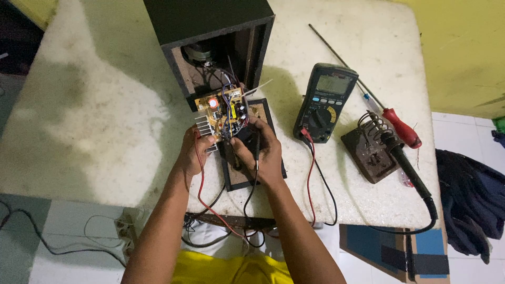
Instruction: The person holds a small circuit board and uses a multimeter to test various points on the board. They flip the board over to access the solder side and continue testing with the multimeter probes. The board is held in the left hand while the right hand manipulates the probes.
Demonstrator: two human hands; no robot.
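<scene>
My left hand (192, 152) holds the lower left edge of a yellow-brown circuit board (221, 111) by its finned metal heat sink, with a red probe lead running from under the hand. My right hand (260, 152) grips a black probe and a black block at the board's lower right. The board is tethered by several wires to the open back of a black speaker box (210, 37). A flat black-framed panel (263, 113) lies on the table under my hands.
A dark digital multimeter (324, 102) lies to the right, with red and black leads trailing over the table edge. Further right a soldering iron (402, 158) rests in a coil stand (368, 147), beside a red-handled screwdriver (400, 126). The white table (94, 121) is worn.
</scene>
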